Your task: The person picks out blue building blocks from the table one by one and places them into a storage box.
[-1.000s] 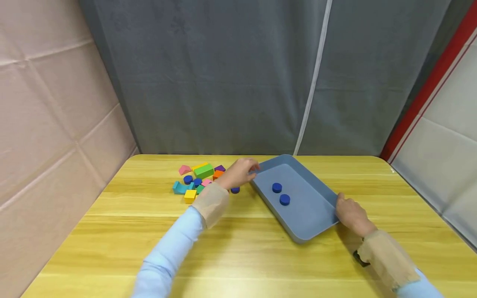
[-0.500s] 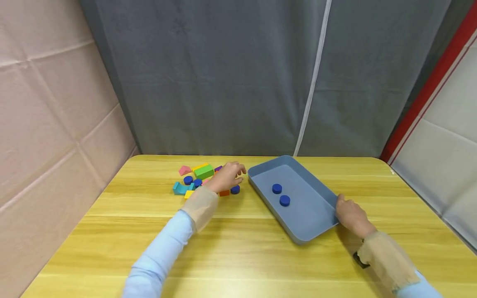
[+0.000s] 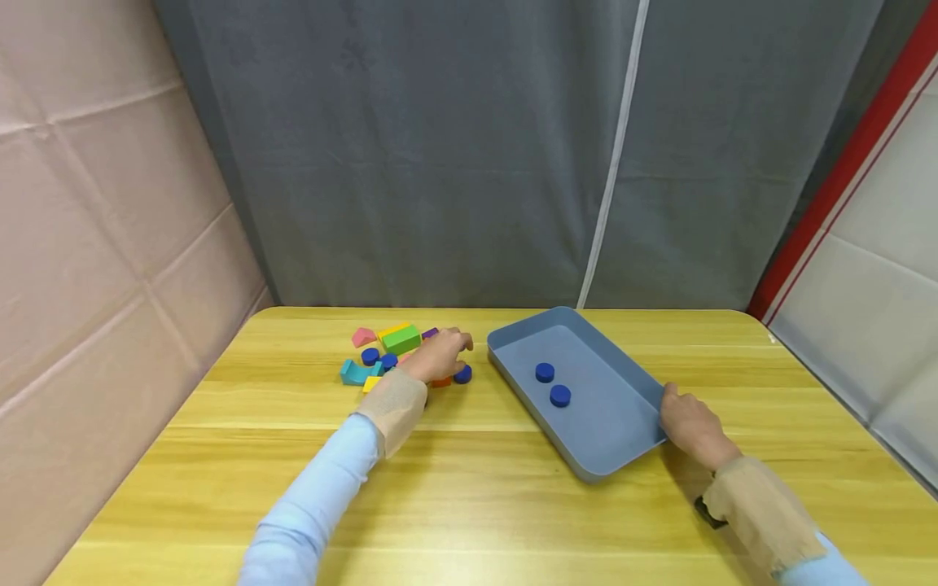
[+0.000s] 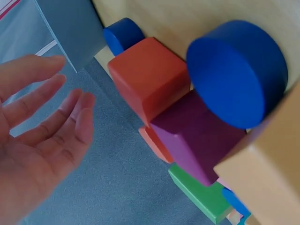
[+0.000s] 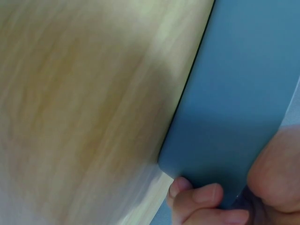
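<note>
My left hand (image 3: 438, 355) is over the right side of a pile of coloured blocks, its fingers loosely bent. In the left wrist view nothing lies between those fingers (image 4: 56, 112). Near them are an orange-red block (image 4: 147, 70), a purple block (image 4: 201, 136) and blue discs, one large in view (image 4: 236, 75). Another blue disc (image 3: 462, 374) sits just below the fingertips in the head view. My right hand (image 3: 692, 423) grips the near right corner of a grey-blue tray (image 3: 615, 358), thumb at the rim and fingers beneath. Two blue discs (image 3: 560, 396) lie inside the tray.
Left of my left hand lie a green block (image 3: 401, 338), a turquoise curved block (image 3: 359, 373), a pink block (image 3: 362, 336) and more blue discs (image 3: 370, 356). The wooden table (image 3: 469, 505) ends at a grey curtain (image 3: 410, 163) behind.
My left hand has moved left, away from the tray's rim to over the blocks, and has sunk slightly. My right hand and the tray have stayed put.
</note>
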Demonstrator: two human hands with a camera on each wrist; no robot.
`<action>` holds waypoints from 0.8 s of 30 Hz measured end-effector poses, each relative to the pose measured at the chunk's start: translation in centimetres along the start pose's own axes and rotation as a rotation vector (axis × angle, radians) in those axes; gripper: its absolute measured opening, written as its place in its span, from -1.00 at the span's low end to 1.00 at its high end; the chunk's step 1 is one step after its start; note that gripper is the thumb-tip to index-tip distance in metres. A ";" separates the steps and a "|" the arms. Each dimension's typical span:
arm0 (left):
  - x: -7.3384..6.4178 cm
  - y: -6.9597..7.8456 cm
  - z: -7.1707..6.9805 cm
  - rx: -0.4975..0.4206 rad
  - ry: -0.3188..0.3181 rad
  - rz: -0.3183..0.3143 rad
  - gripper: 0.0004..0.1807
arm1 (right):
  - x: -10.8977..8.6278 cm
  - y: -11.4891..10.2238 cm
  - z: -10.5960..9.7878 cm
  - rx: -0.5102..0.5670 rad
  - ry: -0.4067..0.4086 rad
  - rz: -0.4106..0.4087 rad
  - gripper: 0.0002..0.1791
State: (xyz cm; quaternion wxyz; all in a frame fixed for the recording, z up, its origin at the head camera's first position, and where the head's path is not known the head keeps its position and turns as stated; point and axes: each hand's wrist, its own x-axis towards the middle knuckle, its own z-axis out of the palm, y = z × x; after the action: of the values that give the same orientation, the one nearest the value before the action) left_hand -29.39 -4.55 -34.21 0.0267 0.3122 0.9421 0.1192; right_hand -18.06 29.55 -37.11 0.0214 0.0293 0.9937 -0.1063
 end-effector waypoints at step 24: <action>0.8 0.6 1.5 0.093 -0.205 -0.089 -0.55 | 0.0 0.0 -0.1 -0.010 -0.013 0.005 -0.77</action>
State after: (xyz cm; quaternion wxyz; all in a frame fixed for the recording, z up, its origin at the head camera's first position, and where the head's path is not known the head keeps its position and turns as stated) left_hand -29.46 -3.30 -35.52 0.1134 0.2813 0.9520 0.0415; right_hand -18.06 29.53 -37.01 0.0281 0.0311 0.9939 -0.1016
